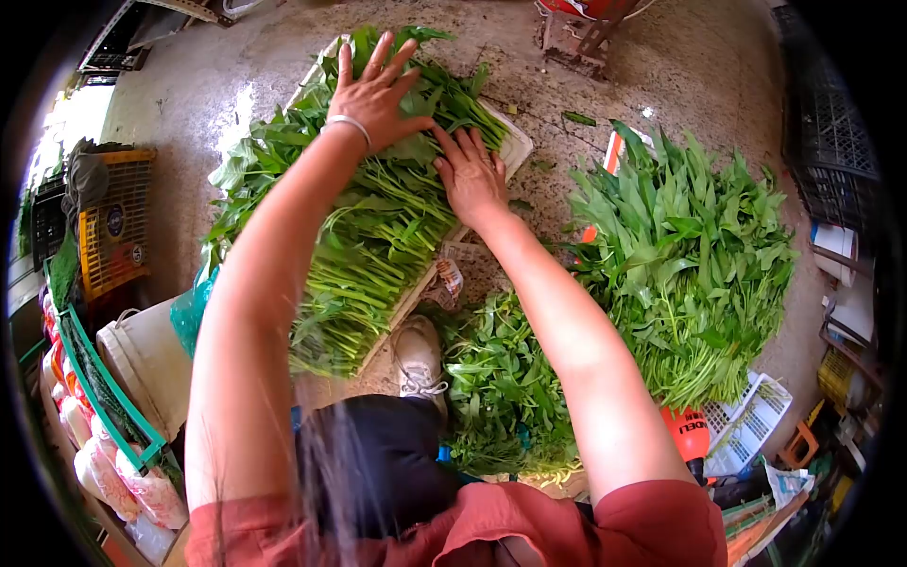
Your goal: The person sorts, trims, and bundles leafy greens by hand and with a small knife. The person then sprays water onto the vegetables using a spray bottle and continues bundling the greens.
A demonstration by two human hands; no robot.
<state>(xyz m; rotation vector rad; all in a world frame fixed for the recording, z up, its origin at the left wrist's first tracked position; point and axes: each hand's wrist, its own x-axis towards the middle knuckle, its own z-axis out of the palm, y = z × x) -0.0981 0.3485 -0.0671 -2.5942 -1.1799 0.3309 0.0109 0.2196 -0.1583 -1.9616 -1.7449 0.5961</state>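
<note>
My left hand [376,102], with a pale bracelet at the wrist, lies with its fingers spread on a thick layer of long-stemmed leafy greens [378,255] that look like water spinach. Its thumb reaches toward my right hand [472,178], which rests with extended fingers on the right side of the same layer. Neither hand is wrapped around anything. The greens lie in rows on a shallow pale tray [518,146], leaves mostly to the left and stems to the right. Much of the tray is hidden under them.
A big heap of similar greens [685,265] stands at the right, with a smaller pile [505,369] by my shoe [418,354]. A yellow crate [115,222] and white bucket [151,359] are at the left. A white basket [751,425] sits at lower right.
</note>
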